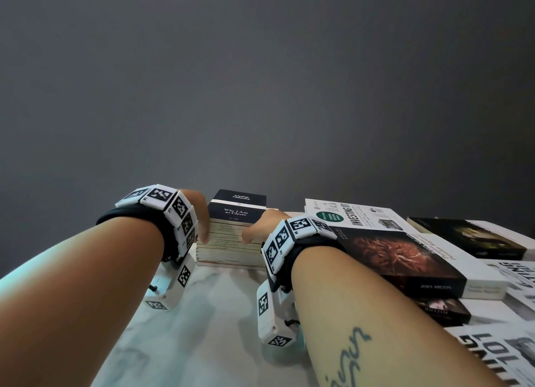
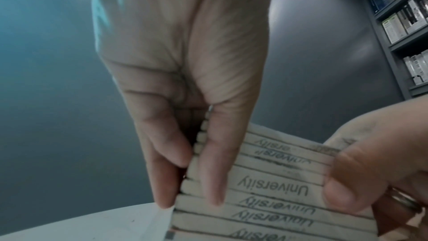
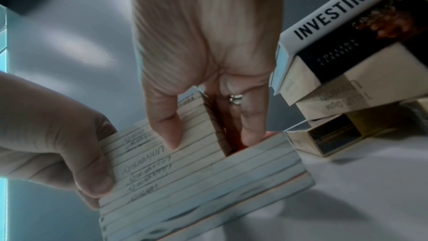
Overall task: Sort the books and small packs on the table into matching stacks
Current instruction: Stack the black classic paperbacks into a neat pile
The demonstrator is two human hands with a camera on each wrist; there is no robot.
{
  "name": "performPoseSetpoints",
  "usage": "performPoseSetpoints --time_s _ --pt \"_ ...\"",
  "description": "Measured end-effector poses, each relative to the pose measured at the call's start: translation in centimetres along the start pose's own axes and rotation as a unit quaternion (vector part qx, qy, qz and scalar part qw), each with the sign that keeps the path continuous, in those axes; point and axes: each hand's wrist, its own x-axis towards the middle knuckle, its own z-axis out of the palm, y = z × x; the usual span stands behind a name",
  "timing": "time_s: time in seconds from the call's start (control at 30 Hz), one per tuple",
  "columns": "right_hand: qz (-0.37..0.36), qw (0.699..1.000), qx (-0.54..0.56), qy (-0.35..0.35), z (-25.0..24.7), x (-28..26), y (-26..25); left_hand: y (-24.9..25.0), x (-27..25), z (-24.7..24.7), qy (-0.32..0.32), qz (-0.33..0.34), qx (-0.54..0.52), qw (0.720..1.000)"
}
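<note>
A stack of thin cream booklets [image 1: 228, 246] stands at the back of the white table, topped by a dark booklet titled "Why I Am so Clever" [image 1: 238, 210]. The page edges carry "University" stamps [image 2: 273, 186]. My left hand [image 1: 204, 233] grips the stack's left end, thumb [image 2: 214, 171] on the front edges and fingers [image 2: 162, 180] along the side. My right hand [image 1: 252, 236] grips the right end, thumb [image 3: 166, 127] on the front and ringed finger [image 3: 250, 125] down the side. The upper booklets are narrower than the ones below [image 3: 231, 186].
Just right of the stack lies a pile of larger books: a white "Investing 101" [image 1: 359, 216], a black John Milton volume [image 1: 405, 259] and another dark book [image 1: 469, 236]. More white books reach the right edge [image 1: 515, 279]. A bookshelf [image 2: 407, 25] stands farther right.
</note>
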Motion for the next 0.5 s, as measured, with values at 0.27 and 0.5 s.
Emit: performPoseSetpoints --time_s 0.27,0.5 --pt "0.018 0.999 0.026 -0.011 -0.3 -0.5 -0.1 0.7 -0.7 0.0 -0.008 -0.021 0.037 0.999" --pt "0.04 0.992 0.106 -0.05 -2.0 -3.6 -1.5 2.7 -4.6 -2.0 0.013 -0.019 0.1 0.995"
